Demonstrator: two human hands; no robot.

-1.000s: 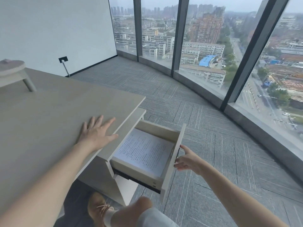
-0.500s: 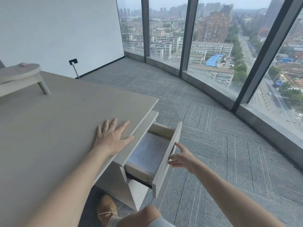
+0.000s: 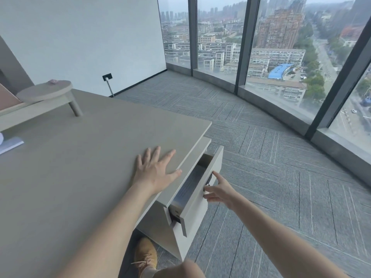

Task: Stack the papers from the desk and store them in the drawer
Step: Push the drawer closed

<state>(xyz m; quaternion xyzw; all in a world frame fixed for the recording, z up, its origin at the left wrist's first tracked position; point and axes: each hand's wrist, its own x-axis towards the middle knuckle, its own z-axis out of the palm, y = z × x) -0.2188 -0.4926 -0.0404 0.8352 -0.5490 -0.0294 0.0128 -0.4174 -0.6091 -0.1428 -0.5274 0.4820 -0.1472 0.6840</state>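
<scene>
The drawer [image 3: 200, 199] under the desk's right edge stands only slightly out, a narrow gap showing at its top. Through that gap I see a blurred strip of the printed papers [image 3: 190, 184] lying inside. My right hand [image 3: 217, 190] rests against the outside of the drawer front, fingers spread, index finger pointing up along the panel. My left hand [image 3: 155, 170] lies flat and open on the beige desk top [image 3: 80, 167], just left of the drawer, holding nothing.
A small round wooden stand [image 3: 46, 93] sits at the desk's far left, and a pale sheet corner [image 3: 10, 144] shows at the left edge. Grey carpet floor [image 3: 271, 177] runs to tall curved windows [image 3: 281, 47]. My tan shoe [image 3: 145, 255] is under the desk.
The drawer has slid inward from wide open to nearly closed, with my right hand on its front. The papers are now mostly hidden. My left hand stayed flat on the desk.
</scene>
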